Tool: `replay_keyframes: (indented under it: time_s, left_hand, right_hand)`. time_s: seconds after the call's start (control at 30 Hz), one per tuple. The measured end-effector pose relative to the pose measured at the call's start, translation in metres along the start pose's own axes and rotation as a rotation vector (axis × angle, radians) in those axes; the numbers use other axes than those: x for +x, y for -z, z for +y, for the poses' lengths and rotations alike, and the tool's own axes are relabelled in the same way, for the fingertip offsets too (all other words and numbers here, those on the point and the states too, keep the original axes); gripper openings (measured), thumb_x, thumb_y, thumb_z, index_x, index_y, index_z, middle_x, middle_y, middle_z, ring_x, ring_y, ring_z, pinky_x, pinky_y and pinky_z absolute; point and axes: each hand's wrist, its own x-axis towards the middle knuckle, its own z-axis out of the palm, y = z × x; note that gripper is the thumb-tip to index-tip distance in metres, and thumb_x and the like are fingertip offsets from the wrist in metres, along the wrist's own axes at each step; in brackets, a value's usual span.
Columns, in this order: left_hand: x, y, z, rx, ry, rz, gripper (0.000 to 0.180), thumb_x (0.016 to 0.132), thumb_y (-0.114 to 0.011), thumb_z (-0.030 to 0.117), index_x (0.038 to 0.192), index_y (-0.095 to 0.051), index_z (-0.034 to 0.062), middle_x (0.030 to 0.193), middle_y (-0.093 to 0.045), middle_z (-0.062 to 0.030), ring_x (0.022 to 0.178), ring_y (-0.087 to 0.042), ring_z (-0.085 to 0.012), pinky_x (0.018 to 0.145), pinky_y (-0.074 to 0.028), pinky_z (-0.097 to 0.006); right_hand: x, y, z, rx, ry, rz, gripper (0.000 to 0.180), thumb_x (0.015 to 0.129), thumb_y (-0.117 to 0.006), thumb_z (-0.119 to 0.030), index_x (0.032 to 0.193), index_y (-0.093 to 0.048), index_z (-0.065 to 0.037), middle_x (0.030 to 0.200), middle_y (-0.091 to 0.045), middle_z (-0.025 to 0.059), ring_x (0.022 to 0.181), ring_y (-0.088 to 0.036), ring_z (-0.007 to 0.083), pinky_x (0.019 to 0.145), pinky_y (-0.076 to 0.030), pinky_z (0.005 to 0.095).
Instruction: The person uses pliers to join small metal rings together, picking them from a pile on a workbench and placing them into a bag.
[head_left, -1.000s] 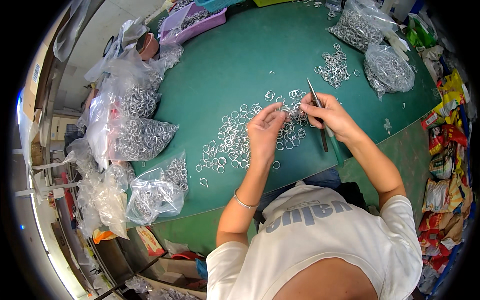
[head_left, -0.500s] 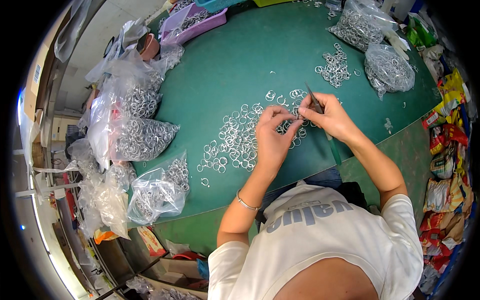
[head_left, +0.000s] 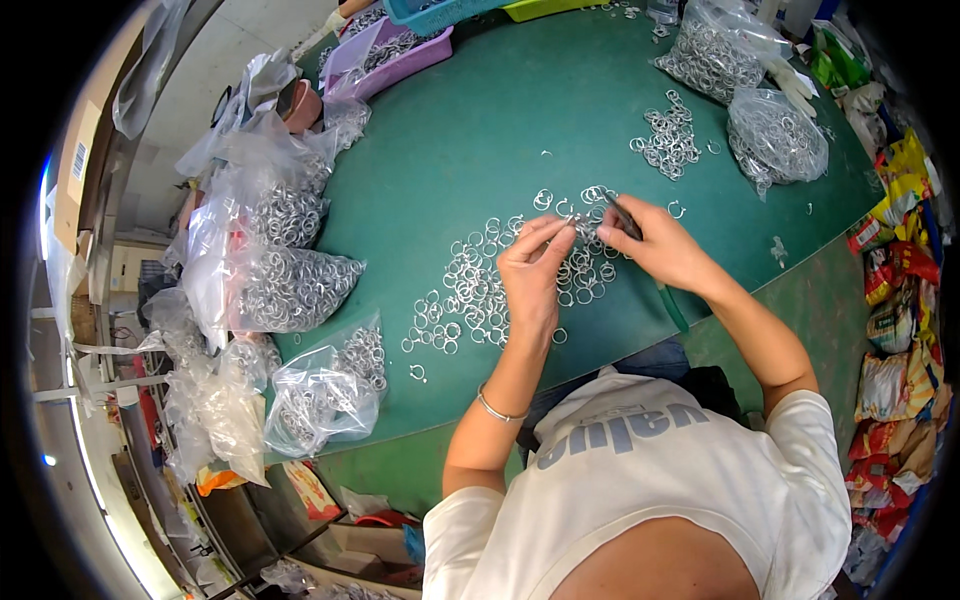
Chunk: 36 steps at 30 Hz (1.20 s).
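Note:
My left hand [head_left: 530, 265] is over the pile of small silvery metal rings [head_left: 470, 285], its thumb and fingertips pinched together on one metal ring [head_left: 578, 221]; the ring is small and partly hidden. Just to the right, my right hand [head_left: 655, 243] is closed round a slim tool with a dark tapered blade [head_left: 626, 217] and a green handle [head_left: 671, 306]. The handle slopes down below the palm. The blade is close to the ring at the left fingertips; whether they touch I cannot tell. Loose rings surround both hands.
Clear bags of rings [head_left: 295, 285] line the table's left side. Another ring heap [head_left: 668, 140] and two filled bags [head_left: 775, 140] are at the far right. A purple tray [head_left: 395, 65] and a blue tray [head_left: 435, 14] stand at the back. Colourful packages [head_left: 890, 325] hang beyond the right edge.
The tool's blade has swung from pointing away to a lower angle toward the left fingertips. My left hand has shifted slightly left and its fingers have drawn closer together.

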Motion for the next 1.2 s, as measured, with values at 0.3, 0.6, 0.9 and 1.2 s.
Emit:
replay_keyframes:
  time_s: [0.3, 0.6, 0.9, 1.2]
  left_hand:
    - [-0.004, -0.002, -0.003, 0.456, -0.315, -0.038, 0.014, 0.069, -0.064, -0.010, 0.081, -0.065, -0.0028, 0.085, -0.058, -0.0056, 0.077, -0.054, -0.0128, 0.067, -0.044, -0.023]
    - [-0.007, -0.001, -0.022, 0.448, -0.245, -0.201, 0.013, 0.069, -0.064, -0.008, 0.080, -0.059, -0.0035, 0.113, -0.056, -0.0175, 0.101, -0.056, -0.0229, 0.083, -0.046, -0.031]
    - [-0.005, 0.003, -0.034, 0.032, 0.123, -0.177, 0.046, 0.071, -0.058, -0.014, 0.113, -0.043, -0.0017, 0.102, -0.056, -0.0155, 0.092, -0.055, -0.0157, 0.080, -0.046, -0.025]
    - [0.000, 0.004, -0.029, 0.252, 0.109, -0.366, 0.018, 0.072, -0.062, -0.010, 0.090, -0.061, -0.0074, 0.101, -0.052, -0.0078, 0.084, -0.055, -0.0128, 0.072, -0.047, -0.022]
  right_hand:
    - [-0.012, -0.012, -0.006, -0.371, 0.057, 0.000, 0.021, 0.082, -0.055, -0.018, 0.085, -0.045, 0.000, 0.074, -0.056, 0.0184, 0.067, -0.054, 0.0391, 0.058, -0.040, 0.0460]
    - [-0.010, -0.025, 0.021, -0.232, 0.202, 0.197, 0.027, 0.067, -0.065, -0.008, 0.085, -0.046, -0.002, 0.078, -0.053, 0.0139, 0.071, -0.053, 0.0375, 0.057, -0.041, 0.0443]
    - [-0.035, -0.042, 0.044, -0.581, 0.185, 0.362, 0.032, 0.059, -0.070, -0.007, 0.082, -0.047, -0.002, 0.076, -0.051, 0.0113, 0.079, -0.050, 0.0281, 0.071, -0.036, 0.0372]
    - [-0.037, -0.037, 0.043, -0.590, 0.179, 0.331, 0.027, 0.062, -0.068, -0.005, 0.075, -0.044, -0.004, 0.069, -0.052, 0.0107, 0.069, -0.053, 0.0279, 0.063, -0.039, 0.0370]
